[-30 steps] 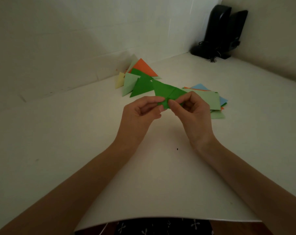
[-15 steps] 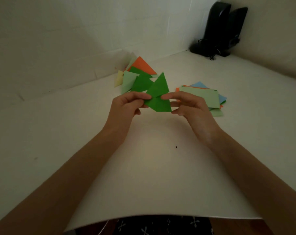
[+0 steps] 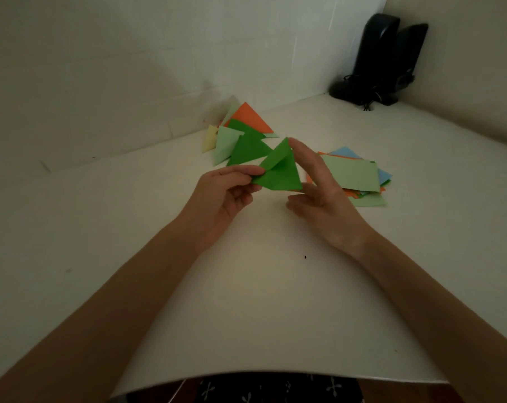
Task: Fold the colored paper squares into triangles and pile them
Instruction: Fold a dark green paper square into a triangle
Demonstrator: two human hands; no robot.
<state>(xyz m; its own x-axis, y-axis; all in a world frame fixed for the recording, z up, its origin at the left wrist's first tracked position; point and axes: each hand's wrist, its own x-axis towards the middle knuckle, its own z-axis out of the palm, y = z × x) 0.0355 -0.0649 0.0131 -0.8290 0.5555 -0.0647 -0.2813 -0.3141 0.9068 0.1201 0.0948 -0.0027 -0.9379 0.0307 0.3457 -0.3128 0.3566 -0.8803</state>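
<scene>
Fingers [image 3: 240, 171] of left hand [image 3: 221, 197] pinch green triangle [image 3: 281, 177]; right hand [image 3: 322, 190], loosely spread, touches its edge.

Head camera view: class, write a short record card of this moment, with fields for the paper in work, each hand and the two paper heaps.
paper in work: green paper triangle, held above the white table
left hand: pinches its left corner
right hand: straight fingers against its right edge
finished pile: folded triangles, orange, green and pale, near the wall
unfolded stack: paper squares, light green on top, right of the hands
background: black speakers in the corner
</scene>
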